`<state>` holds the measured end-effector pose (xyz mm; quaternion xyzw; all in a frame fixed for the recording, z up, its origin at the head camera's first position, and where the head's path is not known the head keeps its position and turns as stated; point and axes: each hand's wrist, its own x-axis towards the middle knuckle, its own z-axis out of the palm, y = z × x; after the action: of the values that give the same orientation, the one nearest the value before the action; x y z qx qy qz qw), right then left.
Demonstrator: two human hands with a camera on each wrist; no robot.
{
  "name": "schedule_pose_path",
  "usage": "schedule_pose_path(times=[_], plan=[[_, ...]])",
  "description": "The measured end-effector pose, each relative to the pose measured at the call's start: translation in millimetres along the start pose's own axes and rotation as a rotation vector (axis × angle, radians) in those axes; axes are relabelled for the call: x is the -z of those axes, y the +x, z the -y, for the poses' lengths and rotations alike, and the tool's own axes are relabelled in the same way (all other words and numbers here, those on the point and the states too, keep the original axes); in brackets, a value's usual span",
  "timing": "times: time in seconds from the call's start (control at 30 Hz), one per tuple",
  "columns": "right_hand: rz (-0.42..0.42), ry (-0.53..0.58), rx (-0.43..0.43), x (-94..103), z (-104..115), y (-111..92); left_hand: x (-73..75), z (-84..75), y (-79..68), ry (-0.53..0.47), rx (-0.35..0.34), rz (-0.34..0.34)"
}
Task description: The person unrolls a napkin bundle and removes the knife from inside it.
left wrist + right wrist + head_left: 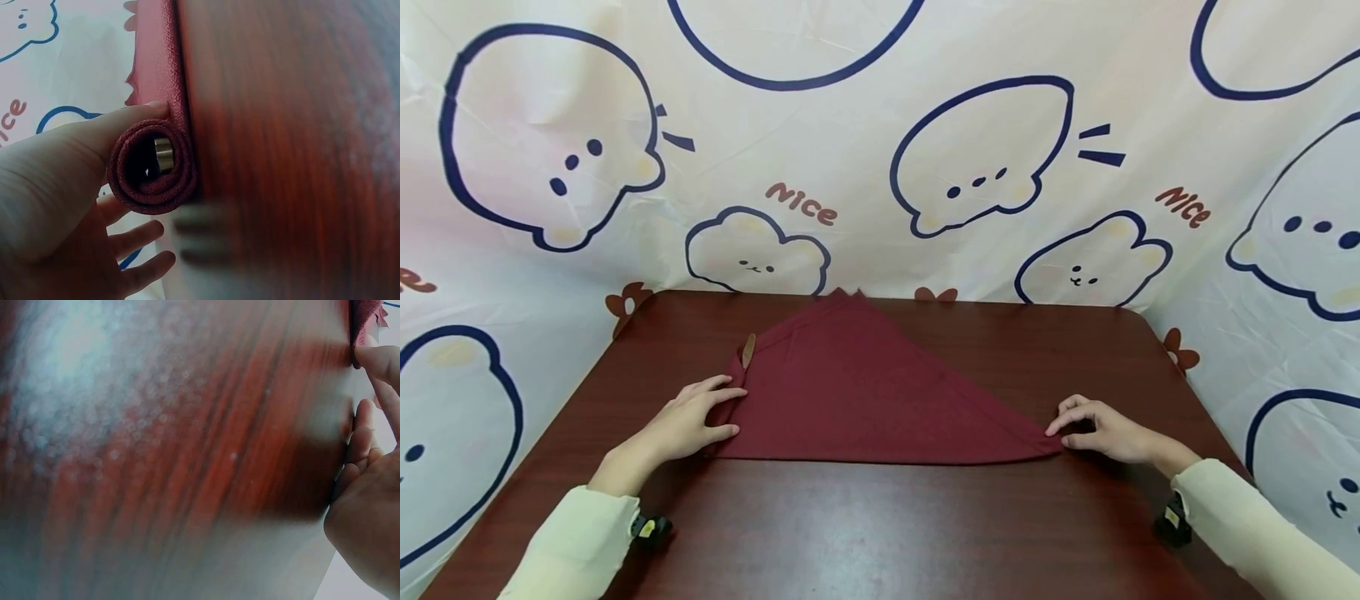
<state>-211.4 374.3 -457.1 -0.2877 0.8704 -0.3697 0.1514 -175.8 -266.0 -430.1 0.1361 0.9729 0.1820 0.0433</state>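
Observation:
A dark red cloth napkin [857,392] lies on the table, folded into a triangle with its peak at the far edge. Its left end is rolled up, and the oval tip of a gold-brown utensil [748,350] pokes out of the far end. Seen end-on in the left wrist view, the cloth roll [178,187] surrounds a gold metal handle end [164,155]. My left hand [688,417] grips this roll, thumb over it, with some fingers spread beside it. At the opposite end, my right hand [1101,429] pinches the napkin's right corner between thumb and fingers.
The brown wooden table [850,525] has a glossy, reflective top. A pale cloth backdrop [865,150] printed with cartoon outlines rises behind the table and hangs along both sides. Black wrist cameras [651,529] sit below the sleeves.

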Motion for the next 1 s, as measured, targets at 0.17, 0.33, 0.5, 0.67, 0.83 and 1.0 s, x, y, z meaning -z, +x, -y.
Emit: schedule_pose_path(times=[0.17, 0.33, 0.5, 0.67, 0.83, 1.0], plan=[[-0.009, -0.013, 0.006, 0.3, 0, 1, 0.3, 2.3, -0.7, -0.010, 0.001, -0.011], [-0.008, -0.001, 0.010, 0.2, 0, -1, -1.3, 5.3, -1.2, -0.017, 0.008, -0.013], [0.007, 0.025, 0.014, -0.4, -2, 0, -0.8, 8.2, -3.2, -0.013, 0.005, -0.022], [0.011, 0.028, 0.027, -0.6, -3, 0, 1.7, 7.7, -5.5, -0.006, 0.019, -0.032], [0.007, 0.012, 0.032, -0.5, -2, 0, 5.1, 8.5, -6.7, -0.009, 0.029, -0.043], [0.012, 0.009, 0.027, 0.3, -1, 0, 7.0, 12.9, -9.0, -0.010, 0.032, -0.049]])
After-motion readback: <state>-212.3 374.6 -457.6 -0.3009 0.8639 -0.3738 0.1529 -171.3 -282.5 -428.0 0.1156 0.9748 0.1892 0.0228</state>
